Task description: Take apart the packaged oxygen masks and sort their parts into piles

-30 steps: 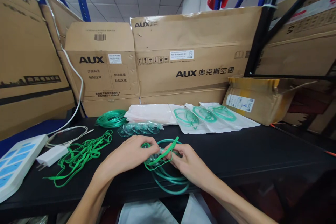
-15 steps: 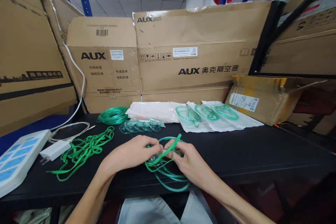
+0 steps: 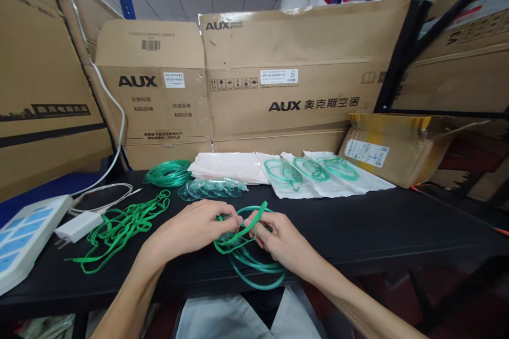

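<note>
My left hand (image 3: 210,225) is closed on a clear green oxygen mask (image 3: 227,237), most of which its fingers hide. Opposite it, the fingertips of my right hand (image 3: 278,235) pinch a flat green elastic strap (image 3: 256,221) close to the mask's edge. The strap loops up between both hands and hangs below the left fingers. Coiled green tubing (image 3: 258,280) lies under the hands at the table's front edge. Exactly where strap and mask meet is hidden by the fingertips.
Behind the hands lie stacked clear masks (image 3: 212,188), a tubing coil (image 3: 167,173), white pouches (image 3: 226,164) and several bagged mask sets (image 3: 314,169). Loose green straps (image 3: 123,225), a white charger (image 3: 78,226) and a power strip (image 3: 29,238) are left. An open carton (image 3: 397,151) stands right.
The camera view has shifted slightly. Both hands keep their pinch at the mask, and the strap's upper end has tilted a little to the left.
</note>
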The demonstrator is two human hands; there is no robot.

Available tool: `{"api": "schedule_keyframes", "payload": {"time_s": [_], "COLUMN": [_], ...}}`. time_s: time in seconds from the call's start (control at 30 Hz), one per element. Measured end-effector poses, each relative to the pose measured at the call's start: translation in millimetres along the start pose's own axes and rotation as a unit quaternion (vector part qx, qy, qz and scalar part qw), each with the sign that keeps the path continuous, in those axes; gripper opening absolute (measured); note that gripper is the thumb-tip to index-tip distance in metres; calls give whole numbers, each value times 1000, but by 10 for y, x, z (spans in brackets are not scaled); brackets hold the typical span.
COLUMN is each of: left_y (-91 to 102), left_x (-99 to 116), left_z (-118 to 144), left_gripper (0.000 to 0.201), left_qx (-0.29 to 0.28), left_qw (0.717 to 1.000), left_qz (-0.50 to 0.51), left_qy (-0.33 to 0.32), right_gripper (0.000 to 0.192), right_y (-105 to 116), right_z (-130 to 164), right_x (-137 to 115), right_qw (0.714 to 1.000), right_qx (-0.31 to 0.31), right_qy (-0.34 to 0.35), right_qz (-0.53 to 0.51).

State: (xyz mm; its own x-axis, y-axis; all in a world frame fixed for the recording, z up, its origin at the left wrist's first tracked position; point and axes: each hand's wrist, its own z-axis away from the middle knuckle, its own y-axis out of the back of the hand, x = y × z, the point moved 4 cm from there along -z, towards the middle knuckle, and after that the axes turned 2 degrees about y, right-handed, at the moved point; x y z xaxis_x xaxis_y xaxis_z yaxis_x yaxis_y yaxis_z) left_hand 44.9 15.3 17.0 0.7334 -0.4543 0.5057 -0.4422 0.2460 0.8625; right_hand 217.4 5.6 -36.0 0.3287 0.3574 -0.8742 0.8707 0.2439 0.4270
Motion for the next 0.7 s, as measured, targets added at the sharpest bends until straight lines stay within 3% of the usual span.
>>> {"api": "schedule_keyframes", "payload": {"time_s": [0.2,0.4,0.57,0.7], "left_y": [105,497,259,98], "left_x": [-150,-386,-246,-240], "left_z": [73,250,66,-85], "left_gripper": [27,42,39,45], "left_qx": [26,176,125,134], "left_qw": [999,983,992,991], "left_qz": [-33,-15,2,2], "left_qy": [9,50,34,32], "right_gripper": [44,44,36,29], "right_y": [-5,-14,46,210], "right_z": [-50,-89,-95,-173], "right_x": [51,119,40,-24], "right_qw": [999,997,996,989], "right_qx": [-14,-1,-14,2], "right_qy": [-50,-73,-70,-27], "right_qz": [-1,4,57,143]}}
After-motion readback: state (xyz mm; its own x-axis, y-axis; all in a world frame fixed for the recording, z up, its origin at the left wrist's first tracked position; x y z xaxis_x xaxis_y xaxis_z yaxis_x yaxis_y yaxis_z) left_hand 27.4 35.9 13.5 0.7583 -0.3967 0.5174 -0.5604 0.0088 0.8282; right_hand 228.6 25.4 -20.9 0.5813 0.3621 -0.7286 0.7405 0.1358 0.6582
